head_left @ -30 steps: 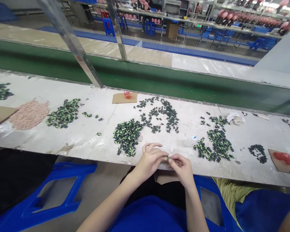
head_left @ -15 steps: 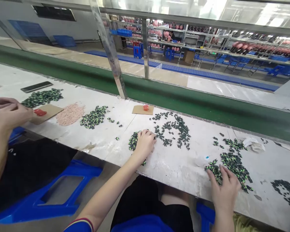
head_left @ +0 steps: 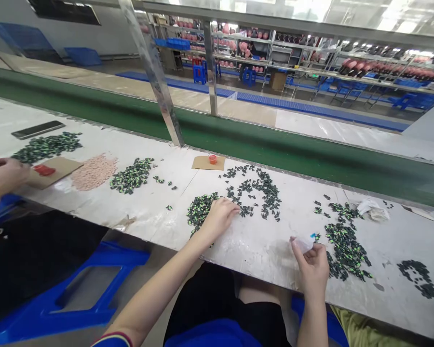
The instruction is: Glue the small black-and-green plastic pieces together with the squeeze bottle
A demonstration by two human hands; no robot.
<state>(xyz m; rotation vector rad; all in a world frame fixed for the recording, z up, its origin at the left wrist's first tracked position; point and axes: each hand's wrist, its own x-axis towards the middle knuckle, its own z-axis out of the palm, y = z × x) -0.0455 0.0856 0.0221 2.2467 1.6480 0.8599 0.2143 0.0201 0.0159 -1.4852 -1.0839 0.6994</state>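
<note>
White and scuffed, the long workbench (head_left: 104, 205) runs left to right in front of me, with a green conveyor belt (head_left: 275, 149) along its far edge and slanted metal posts (head_left: 155, 72) rising from it. Beyond the belt I see shelves (head_left: 365, 72) of pink goods and blue stools (head_left: 198, 73).

My left hand (head_left: 220, 217) rests fingers-down on the right edge of a heap of small green-and-black parts (head_left: 198, 211); I cannot tell whether it has one pinched. My right hand (head_left: 313, 267) is curled, thumb and fingers closed on a small clear packet with a blue spot (head_left: 305, 242), just left of another heap (head_left: 347, 250).

Farther left lie a pink pile (head_left: 94, 172), a cardboard piece (head_left: 56, 168) and a phone (head_left: 38, 129). A co-worker's hand (head_left: 2, 176) shows at the left edge.
</note>
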